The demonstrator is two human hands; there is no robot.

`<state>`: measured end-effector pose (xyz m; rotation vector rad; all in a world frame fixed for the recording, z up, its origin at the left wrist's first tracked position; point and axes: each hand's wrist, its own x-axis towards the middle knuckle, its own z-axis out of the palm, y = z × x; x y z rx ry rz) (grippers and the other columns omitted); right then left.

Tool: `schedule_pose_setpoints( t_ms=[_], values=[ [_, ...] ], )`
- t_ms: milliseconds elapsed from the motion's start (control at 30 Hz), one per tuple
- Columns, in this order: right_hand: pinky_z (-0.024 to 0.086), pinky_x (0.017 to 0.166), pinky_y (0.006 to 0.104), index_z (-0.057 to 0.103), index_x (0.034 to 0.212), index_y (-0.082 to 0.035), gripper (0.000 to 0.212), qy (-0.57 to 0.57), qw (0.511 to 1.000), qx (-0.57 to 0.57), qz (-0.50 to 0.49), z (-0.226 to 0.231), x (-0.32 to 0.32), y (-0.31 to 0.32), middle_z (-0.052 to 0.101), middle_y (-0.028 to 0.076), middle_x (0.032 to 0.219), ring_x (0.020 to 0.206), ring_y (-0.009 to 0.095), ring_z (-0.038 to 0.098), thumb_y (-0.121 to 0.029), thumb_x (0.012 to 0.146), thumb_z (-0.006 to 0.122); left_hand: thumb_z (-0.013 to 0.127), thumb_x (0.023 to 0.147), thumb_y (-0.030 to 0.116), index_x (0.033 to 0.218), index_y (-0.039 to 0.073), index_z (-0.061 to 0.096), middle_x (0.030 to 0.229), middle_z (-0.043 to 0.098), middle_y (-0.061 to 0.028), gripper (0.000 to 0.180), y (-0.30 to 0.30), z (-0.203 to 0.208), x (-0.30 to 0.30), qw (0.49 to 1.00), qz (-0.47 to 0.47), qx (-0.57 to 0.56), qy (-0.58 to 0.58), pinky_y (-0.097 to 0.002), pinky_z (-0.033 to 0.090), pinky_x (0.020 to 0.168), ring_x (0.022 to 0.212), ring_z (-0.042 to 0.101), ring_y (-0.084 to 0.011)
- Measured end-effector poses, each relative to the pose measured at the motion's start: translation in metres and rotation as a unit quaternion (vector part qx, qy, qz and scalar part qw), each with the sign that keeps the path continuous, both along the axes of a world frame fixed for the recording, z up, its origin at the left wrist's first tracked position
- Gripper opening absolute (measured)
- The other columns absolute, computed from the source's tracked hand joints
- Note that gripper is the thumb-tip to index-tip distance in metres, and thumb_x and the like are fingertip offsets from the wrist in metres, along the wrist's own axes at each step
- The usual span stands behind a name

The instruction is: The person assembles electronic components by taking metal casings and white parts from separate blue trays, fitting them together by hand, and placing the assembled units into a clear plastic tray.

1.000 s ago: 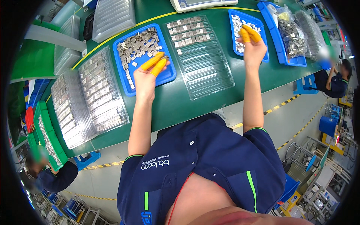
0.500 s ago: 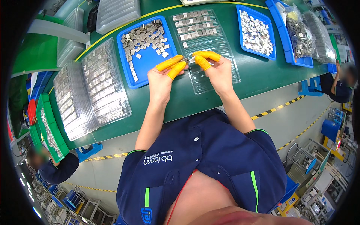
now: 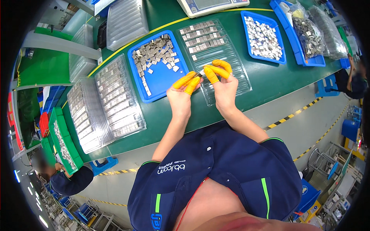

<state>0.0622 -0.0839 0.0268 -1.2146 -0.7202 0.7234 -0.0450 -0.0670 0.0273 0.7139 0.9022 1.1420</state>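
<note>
Yellow finger cots cover the thumb and fingertips of both my hands. My left hand (image 3: 182, 92) pinches a small dark metal part (image 3: 198, 75). Against it, my right hand (image 3: 223, 82) pinches a small white piece (image 3: 201, 72); the fingertips partly hide both, and I cannot tell whether they are joined. Below my hands lies a clear ribbed plastic tray (image 3: 231, 57), its far rows filled with small grey-and-white parts (image 3: 202, 34). Left of it sits a blue tray (image 3: 160, 82) of loose grey metal parts (image 3: 154, 54). A second blue tray (image 3: 284, 50) at right holds loose white pieces (image 3: 264, 37).
Filled clear trays (image 3: 115, 100) lie at left, near a green bin (image 3: 73, 144). Empty clear trays (image 3: 125, 23) and a scale (image 3: 212, 5) stand at the back. Far right is a blue bin (image 3: 314, 61) with bagged parts. Co-workers sit at both sides.
The view has shifted, so the table appears lower and further right. Both hands still pinch the small pieces, now with the fingertips closer together.
</note>
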Motion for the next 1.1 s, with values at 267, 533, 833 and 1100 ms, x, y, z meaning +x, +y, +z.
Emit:
schedule_pose_setpoints(
  t_ms=[267, 533, 833, 1100],
  values=[
    [0.043, 0.077, 0.0228, 0.063, 0.093, 0.002, 0.019, 0.167, 0.968, -0.062, 0.177, 0.011, 0.008, -0.001, 0.059, 0.007, 0.096, 0.082, 0.011, 0.056, -0.002, 0.075, 0.064, 0.059, 0.077, -0.002, 0.099, -0.008, 0.057, 0.090, 0.062, -0.0146, 0.023, 0.004, -0.001, -0.009, 1.000, 0.005, 0.008, -0.030, -0.0251, 0.052, 0.068, 0.077, 0.063, -0.0217],
    [0.045, 0.078, 0.0222, 0.060, 0.096, 0.006, 0.021, 0.220, 0.878, -0.168, 0.391, 0.021, 0.039, 0.002, 0.062, 0.010, 0.091, 0.086, 0.014, 0.058, -0.003, 0.076, 0.062, 0.062, 0.075, -0.001, 0.095, -0.009, 0.059, 0.084, 0.062, -0.0158, 0.022, 0.012, 0.003, -0.031, 0.987, -0.162, 0.008, -0.002, -0.0242, 0.051, 0.065, 0.072, 0.063, -0.0201],
    [0.045, 0.072, 0.0249, 0.066, 0.084, -0.001, 0.014, -0.136, 0.940, -0.091, 0.300, 0.013, 0.034, 0.026, 0.064, 0.008, 0.082, 0.076, 0.014, 0.059, -0.006, 0.071, 0.066, 0.061, 0.076, -0.002, 0.097, -0.009, 0.058, 0.089, 0.062, -0.0157, 0.023, 0.025, 0.006, -0.033, 0.989, -0.116, 0.029, 0.091, -0.0266, 0.051, 0.071, 0.078, 0.063, -0.0206],
    [0.038, 0.087, 0.0344, 0.068, 0.074, -0.009, 0.012, -0.585, 0.809, 0.021, 0.053, -0.029, 0.048, 0.067, 0.063, 0.006, 0.076, 0.075, 0.021, 0.057, -0.015, 0.064, 0.068, 0.064, 0.074, 0.003, 0.094, -0.004, 0.062, 0.089, 0.064, -0.0104, 0.021, 0.057, 0.003, -0.063, 0.885, -0.064, 0.121, 0.444, -0.0225, 0.048, 0.071, 0.078, 0.062, -0.0143]
  ],
)
